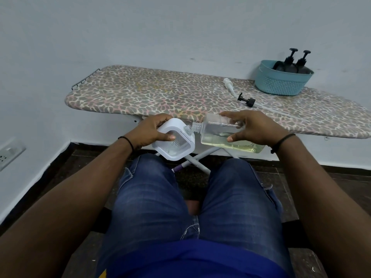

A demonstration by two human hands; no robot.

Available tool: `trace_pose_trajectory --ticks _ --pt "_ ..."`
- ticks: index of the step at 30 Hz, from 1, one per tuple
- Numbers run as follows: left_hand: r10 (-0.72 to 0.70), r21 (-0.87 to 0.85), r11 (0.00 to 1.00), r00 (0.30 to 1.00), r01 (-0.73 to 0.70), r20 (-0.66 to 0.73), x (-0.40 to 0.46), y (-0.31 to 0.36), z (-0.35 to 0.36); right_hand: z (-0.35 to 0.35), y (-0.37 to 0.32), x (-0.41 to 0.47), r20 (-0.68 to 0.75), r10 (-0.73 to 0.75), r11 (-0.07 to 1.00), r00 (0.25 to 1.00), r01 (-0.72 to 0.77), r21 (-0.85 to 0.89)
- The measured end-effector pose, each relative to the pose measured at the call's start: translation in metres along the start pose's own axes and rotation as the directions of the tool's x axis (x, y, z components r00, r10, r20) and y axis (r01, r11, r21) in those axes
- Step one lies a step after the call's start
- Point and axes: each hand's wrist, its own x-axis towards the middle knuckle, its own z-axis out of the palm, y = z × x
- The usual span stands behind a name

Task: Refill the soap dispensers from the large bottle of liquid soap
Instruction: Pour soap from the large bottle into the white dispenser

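Setting: pale blue-grey walls and a dark floor; we sit facing a leopard-print ironing board pushed up to the wall.

Where the work is: in the air above our knees, just in front of the board's near edge.

Large bottle: clear, square-shouldered plastic, tipped on its side with the threaded neck pointing left; yellowish soap pools along its lower side, well under half full.

Dispenser: white-framed, squarish with rounded corners and a clear panel showing bubbles; its small open neck sits at the upper right corner, touching or almost touching the bottle's mouth.

Left hand: fingers curl over the dispenser's top edge, thumb pressed onto the clear panel.

Right hand: fingers spread along the bottle's upper face, thumb under its near side, clamping the body.

Handling, as we judge it: both are light, stiff plastic, but any soap on the walls would make them slippery. We would hold the bottle round its middle and the dispenser by its white frame. The two mouths are narrow, so spilling onto our jeans looks likely.

On the board: a white pump and a black pump lie loose; a teal basket holds dark pump bottles.
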Motion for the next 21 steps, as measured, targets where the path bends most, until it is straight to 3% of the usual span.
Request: trace_pose_trajectory --ticks 21 --pt "-0.022 -0.040 0.999 1.000 0.022 0.002 -0.003 0.004 -0.001 -0.012 -0.009 0.006 0.043 0.021 0.999 0.999 -0.019 -0.044"
